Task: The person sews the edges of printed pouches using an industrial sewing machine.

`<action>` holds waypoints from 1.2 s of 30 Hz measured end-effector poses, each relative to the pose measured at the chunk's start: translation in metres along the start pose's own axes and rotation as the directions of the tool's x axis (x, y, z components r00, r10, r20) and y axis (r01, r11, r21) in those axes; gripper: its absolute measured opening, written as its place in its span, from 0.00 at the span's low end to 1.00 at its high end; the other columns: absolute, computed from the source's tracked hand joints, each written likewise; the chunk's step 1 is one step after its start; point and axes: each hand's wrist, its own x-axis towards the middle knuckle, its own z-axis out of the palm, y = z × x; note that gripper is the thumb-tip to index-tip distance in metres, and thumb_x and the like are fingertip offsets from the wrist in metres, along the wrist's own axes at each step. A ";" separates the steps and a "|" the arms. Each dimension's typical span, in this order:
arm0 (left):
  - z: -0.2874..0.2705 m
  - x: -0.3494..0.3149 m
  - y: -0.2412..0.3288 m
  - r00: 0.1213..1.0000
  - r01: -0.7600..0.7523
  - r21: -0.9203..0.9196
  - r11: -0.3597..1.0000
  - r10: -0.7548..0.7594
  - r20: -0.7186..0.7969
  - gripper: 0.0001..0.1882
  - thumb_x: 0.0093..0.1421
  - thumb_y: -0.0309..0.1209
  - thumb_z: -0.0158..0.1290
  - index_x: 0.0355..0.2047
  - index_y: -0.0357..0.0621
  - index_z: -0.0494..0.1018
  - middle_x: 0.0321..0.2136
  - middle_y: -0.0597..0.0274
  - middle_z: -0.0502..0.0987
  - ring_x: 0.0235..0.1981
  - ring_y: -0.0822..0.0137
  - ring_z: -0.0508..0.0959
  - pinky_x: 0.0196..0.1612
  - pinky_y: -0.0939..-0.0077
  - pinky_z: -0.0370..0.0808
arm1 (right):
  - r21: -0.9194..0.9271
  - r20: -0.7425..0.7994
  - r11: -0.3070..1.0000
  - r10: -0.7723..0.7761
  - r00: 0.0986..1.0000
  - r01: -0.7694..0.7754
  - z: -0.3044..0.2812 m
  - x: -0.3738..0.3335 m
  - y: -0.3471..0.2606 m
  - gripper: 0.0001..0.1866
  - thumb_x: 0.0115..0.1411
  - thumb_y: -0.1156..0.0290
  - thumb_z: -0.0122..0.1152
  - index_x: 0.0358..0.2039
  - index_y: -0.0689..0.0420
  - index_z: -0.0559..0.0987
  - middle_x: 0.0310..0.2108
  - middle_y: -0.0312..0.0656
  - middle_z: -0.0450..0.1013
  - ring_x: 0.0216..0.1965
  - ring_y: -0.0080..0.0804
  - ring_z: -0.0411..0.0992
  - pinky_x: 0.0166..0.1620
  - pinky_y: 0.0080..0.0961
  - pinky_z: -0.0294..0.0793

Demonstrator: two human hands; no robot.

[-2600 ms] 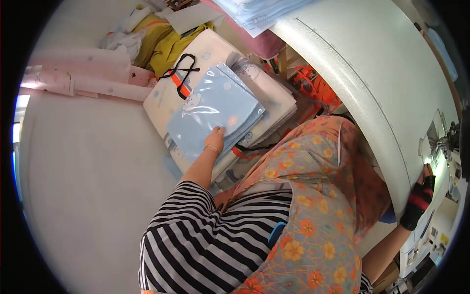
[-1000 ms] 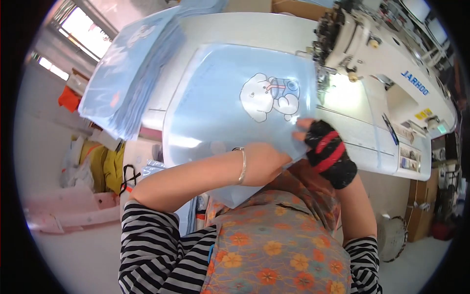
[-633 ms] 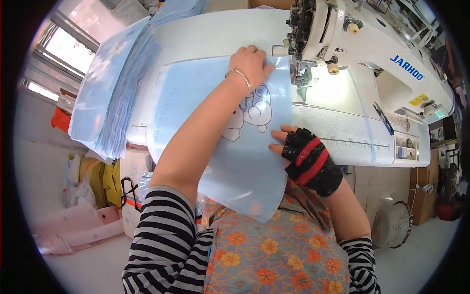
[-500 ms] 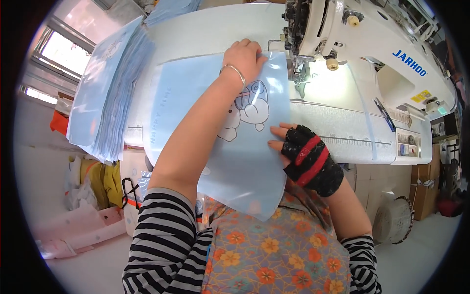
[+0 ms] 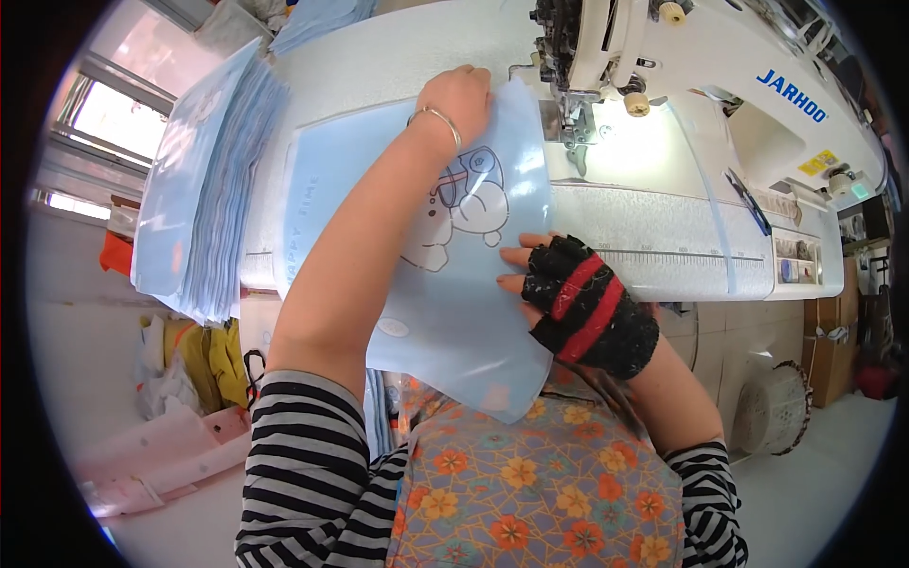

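A light blue glossy sheet (image 5: 454,331) printed with a cartoon animal lies across the white sewing table, its near corner hanging over my lap. My left hand (image 5: 456,99), wearing a bangle, is curled closed on the sheet's far edge, fingertips partly hidden; beside it the far right corner bends up. Over the sheet's right edge rests my right hand (image 5: 589,308) in a black and red fingerless glove, its fingers stretched out and apart. Just right of the far corner stands the sewing machine's presser foot (image 5: 576,142), with a gap between it and the sheet.
A thick stack of similar blue sheets (image 5: 204,189) leans at the table's left end. The white sewing machine (image 5: 757,85) fills the far right, its lamp lit. Black thread snips (image 5: 748,202) and a small parts tray (image 5: 797,260) sit at the right. A round basket (image 5: 772,407) stands below.
The sheet's far right corner has bent up and drawn left, away from the presser foot. Both hands have shifted slightly left, and the whole view has moved a little.
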 end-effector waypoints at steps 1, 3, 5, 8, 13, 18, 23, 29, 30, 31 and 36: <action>0.002 -0.002 0.005 0.999 0.033 0.016 0.999 -0.033 -0.023 0.08 0.59 0.34 0.53 0.28 0.42 0.71 0.32 0.54 0.76 0.35 0.52 0.77 0.41 0.62 0.75 | 0.022 0.004 1.000 0.001 1.000 -0.001 0.000 0.000 0.000 0.20 0.47 0.78 0.58 0.44 0.54 0.77 0.52 0.46 0.72 0.57 0.48 0.67 0.62 0.48 0.61; 0.004 -0.007 0.016 0.997 0.061 0.029 0.998 -0.060 -0.042 0.09 0.59 0.34 0.53 0.30 0.42 0.71 0.32 0.54 0.76 0.36 0.52 0.77 0.41 0.61 0.74 | 0.053 0.010 0.998 0.018 1.000 -0.018 -0.004 0.002 -0.003 0.20 0.47 0.78 0.59 0.44 0.54 0.77 0.52 0.46 0.72 0.57 0.48 0.67 0.62 0.47 0.62; 0.003 -0.012 0.023 0.990 0.108 0.018 0.994 -0.106 -0.098 0.10 0.58 0.36 0.54 0.35 0.43 0.73 0.36 0.53 0.76 0.39 0.52 0.76 0.45 0.61 0.74 | 0.084 0.019 0.996 0.030 0.999 -0.031 -0.005 0.003 -0.004 0.20 0.47 0.78 0.59 0.44 0.55 0.77 0.52 0.46 0.72 0.57 0.47 0.67 0.61 0.47 0.63; 0.008 -0.015 0.016 0.976 0.013 -0.044 0.999 -0.023 -0.218 0.13 0.59 0.37 0.54 0.40 0.43 0.73 0.40 0.53 0.75 0.43 0.52 0.75 0.49 0.62 0.72 | 0.176 -0.027 0.984 0.046 0.999 -0.040 -0.006 0.003 0.000 0.18 0.49 0.78 0.59 0.43 0.55 0.77 0.51 0.47 0.72 0.55 0.47 0.69 0.58 0.43 0.68; 0.009 -0.014 0.013 0.987 0.010 -0.110 0.994 -0.027 -0.157 0.14 0.58 0.37 0.55 0.40 0.43 0.74 0.42 0.55 0.75 0.45 0.52 0.74 0.51 0.63 0.71 | 0.191 -0.095 0.974 0.138 0.986 -0.118 -0.005 0.010 0.008 0.14 0.51 0.80 0.60 0.40 0.57 0.78 0.48 0.49 0.73 0.50 0.48 0.72 0.53 0.39 0.73; 0.009 -0.012 0.006 0.983 0.084 -0.165 0.983 -0.109 -0.150 0.10 0.57 0.36 0.56 0.35 0.44 0.76 0.40 0.58 0.75 0.45 0.56 0.74 0.50 0.64 0.71 | 0.029 -0.149 0.999 0.042 0.988 -0.038 0.007 0.010 0.013 0.13 0.50 0.80 0.62 0.39 0.57 0.78 0.45 0.48 0.74 0.49 0.48 0.72 0.52 0.39 0.73; 0.007 -0.005 0.006 0.990 0.141 -0.165 0.976 -0.144 -0.007 0.09 0.59 0.36 0.55 0.34 0.44 0.76 0.39 0.57 0.76 0.44 0.55 0.75 0.50 0.66 0.71 | 0.103 -0.152 0.993 0.064 0.986 -0.048 0.005 0.012 0.007 0.13 0.50 0.80 0.61 0.38 0.58 0.78 0.44 0.48 0.75 0.48 0.48 0.72 0.51 0.39 0.73; 0.002 0.001 0.002 0.991 0.128 -0.046 0.991 -0.125 0.052 0.07 0.60 0.32 0.53 0.33 0.42 0.74 0.38 0.55 0.77 0.43 0.52 0.76 0.46 0.62 0.73 | 0.056 -0.152 0.998 0.051 0.987 -0.043 0.007 0.015 0.001 0.12 0.50 0.79 0.61 0.37 0.57 0.78 0.44 0.47 0.75 0.49 0.47 0.72 0.55 0.41 0.70; 0.002 0.001 0.003 0.991 0.126 -0.046 0.991 -0.124 0.051 0.07 0.60 0.32 0.53 0.33 0.42 0.74 0.38 0.55 0.77 0.43 0.52 0.76 0.46 0.62 0.73 | 0.046 -0.134 0.998 0.046 0.990 -0.040 0.008 0.015 0.001 0.12 0.50 0.78 0.61 0.37 0.57 0.78 0.44 0.47 0.75 0.49 0.47 0.72 0.55 0.42 0.68; 0.001 -0.001 0.005 0.994 0.098 -0.026 0.995 -0.097 0.054 0.08 0.61 0.33 0.51 0.36 0.42 0.75 0.40 0.55 0.76 0.46 0.54 0.75 0.49 0.63 0.73 | 0.037 -0.115 0.999 0.040 0.992 -0.036 0.009 0.015 0.001 0.12 0.49 0.78 0.62 0.37 0.57 0.78 0.44 0.46 0.75 0.49 0.47 0.72 0.56 0.43 0.67; -0.001 -0.021 0.013 0.989 -0.118 -0.021 0.993 0.115 -0.095 0.15 0.62 0.38 0.50 0.44 0.42 0.74 0.48 0.55 0.74 0.51 0.55 0.72 0.54 0.64 0.70 | 0.026 -0.101 0.999 0.023 0.995 -0.020 0.008 0.012 0.004 0.11 0.49 0.77 0.62 0.36 0.57 0.78 0.45 0.46 0.75 0.50 0.47 0.72 0.56 0.44 0.67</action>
